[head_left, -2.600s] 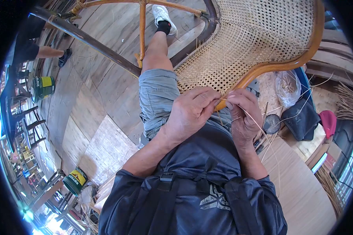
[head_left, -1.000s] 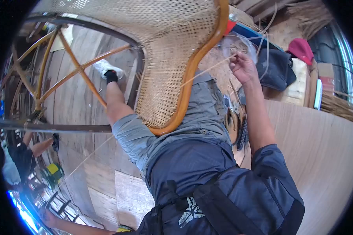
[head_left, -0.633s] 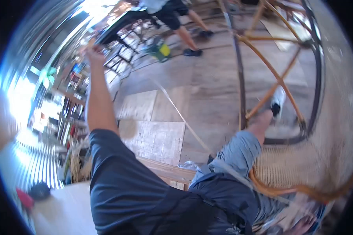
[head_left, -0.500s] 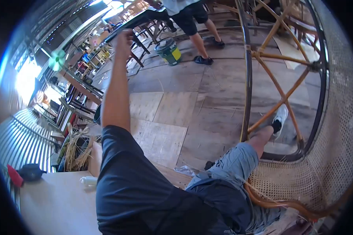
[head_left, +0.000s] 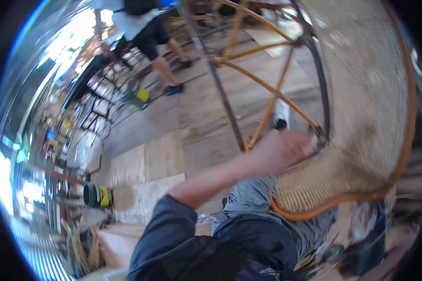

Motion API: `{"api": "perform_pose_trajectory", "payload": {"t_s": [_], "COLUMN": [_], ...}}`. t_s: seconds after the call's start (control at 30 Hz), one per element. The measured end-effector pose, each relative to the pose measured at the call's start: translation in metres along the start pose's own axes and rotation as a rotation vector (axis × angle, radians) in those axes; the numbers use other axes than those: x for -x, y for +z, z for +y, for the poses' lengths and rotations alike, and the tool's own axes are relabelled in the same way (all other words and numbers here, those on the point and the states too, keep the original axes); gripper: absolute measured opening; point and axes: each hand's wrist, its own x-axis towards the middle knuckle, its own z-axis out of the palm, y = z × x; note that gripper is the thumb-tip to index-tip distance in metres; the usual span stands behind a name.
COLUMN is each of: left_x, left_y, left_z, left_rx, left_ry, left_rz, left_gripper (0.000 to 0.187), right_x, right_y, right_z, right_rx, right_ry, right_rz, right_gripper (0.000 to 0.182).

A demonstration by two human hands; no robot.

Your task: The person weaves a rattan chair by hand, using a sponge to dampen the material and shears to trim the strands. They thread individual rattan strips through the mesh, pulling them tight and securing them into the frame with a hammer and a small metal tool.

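My left hand [head_left: 290,147] is blurred by motion. It reaches across my lap to the lower corner of a chair frame, overlapping the lower end of the crossed rattan poles [head_left: 274,93] in this view. What it holds, if anything, I cannot tell. Woven cane [head_left: 361,84] covers the chair's curved side, edged by an orange-brown rattan rim [head_left: 309,214] that runs close by my thigh. A dark pole [head_left: 215,79] forms the near upright of the frame. My right hand does not show.
A person in dark shorts [head_left: 150,40] stands beyond the chair, near a green and yellow bucket [head_left: 138,97]. Another such bucket [head_left: 98,195] is at the left. Loose fibre strips [head_left: 82,248] lie at the lower left. My shoe [head_left: 281,114] shows through the frame.
My left arm has swung from stretched out at the upper left down to the right, and the hand is now at the chair. The view has turned, shifting the chair left.
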Motion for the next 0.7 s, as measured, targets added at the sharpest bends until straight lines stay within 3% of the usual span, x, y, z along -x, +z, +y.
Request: {"api": "perform_pose_trajectory", "payload": {"t_s": [0.03, 0.07, 0.1, 0.13, 0.2, 0.23, 0.33, 0.43, 0.5, 0.53, 0.67, 0.7], "left_x": [-0.002, -0.002, 0.002, 0.013, 0.019, 0.024, 0.032, 0.052, 0.056, 0.056, 0.061, 0.064], "left_y": [0.032, 0.067, 0.103, 0.136, 0.168, 0.175, 0.188, 0.198, 0.2, 0.198, 0.198, 0.197], "left_z": [-0.003, -0.003, -0.002, -0.012, -0.021, -0.016, -0.017, -0.03, -0.026, -0.022, -0.025, -0.024], "left_rx": [-0.06, -0.098, -0.113, -0.072, 0.002, 0.09, 0.308, 0.388, 0.428, 0.426, 0.395, 0.419], "left_ry": [0.039, 0.092, 0.155, 0.233, 0.256, 0.136, -0.225, -0.371, -0.402, -0.425, -0.308, -0.355], "left_rz": [-0.09, -0.216, -0.359, -0.292, -0.44, -0.487, -0.574, -0.587, -0.53, -0.525, -0.472, -0.477], "left_gripper": [0.038, 0.04, 0.042, 0.038, 0.033, 0.031, 0.03, 0.03, 0.03, 0.03, 0.03, 0.029], "right_x": [0.044, 0.095, 0.145, 0.194, 0.269, 0.294, 0.375, 0.431, 0.442, 0.433, 0.422, 0.427], "right_y": [0.0, -0.001, 0.051, 0.067, 0.083, 0.086, 0.093, 0.11, 0.139, 0.151, 0.179, 0.18], "right_z": [0.028, 0.065, -0.063, -0.056, -0.063, -0.074, -0.056, -0.042, -0.051, -0.072, -0.084, -0.072], "right_rx": [-0.16, -0.16, -0.626, -0.342, -0.395, -0.177, -0.174, -0.133, 0.07, 0.29, 0.484, 0.556], "right_ry": [0.153, 0.159, 0.744, 0.561, 0.814, 0.893, 0.934, 0.96, 0.921, 0.736, 0.608, 0.599], "right_rz": [-0.096, -0.191, -0.028, -0.079, 0.069, 0.099, 0.287, 0.159, 0.002, -0.079, -0.122, -0.119], "right_gripper": [0.042, 0.049, 0.047, 0.045, 0.039, 0.036, 0.025, 0.021, 0.018, 0.018, 0.021, 0.022]}}
